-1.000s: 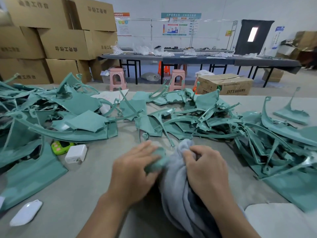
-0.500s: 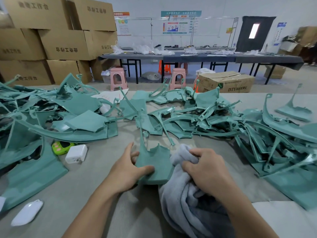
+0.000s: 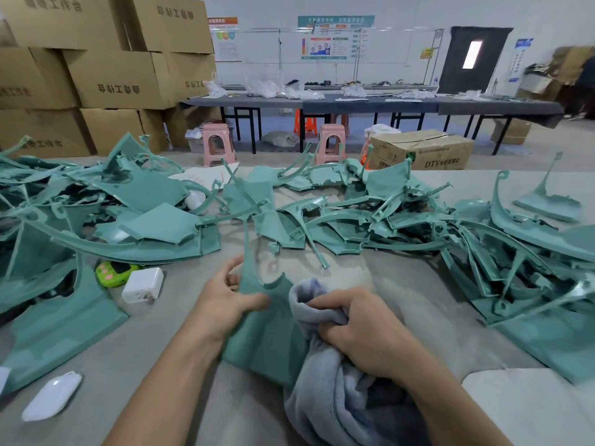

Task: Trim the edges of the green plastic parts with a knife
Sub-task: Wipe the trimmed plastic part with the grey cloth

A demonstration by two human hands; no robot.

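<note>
A green plastic part (image 3: 264, 333) is held at the near middle of the table (image 3: 167, 336), one thin arm raised upright. It is pinched by the left hand (image 3: 222, 304), thumb on its face, fingers behind it. A grey cloth (image 3: 325, 381) is bunched in the right hand (image 3: 363, 333), fingers curled tight into it, just beside the part. More green parts (image 3: 386, 220) are heaped across the far side. A white charger (image 3: 141, 286) and a green toy (image 3: 112, 272) are seen at left. No knife can be made out.
</note>
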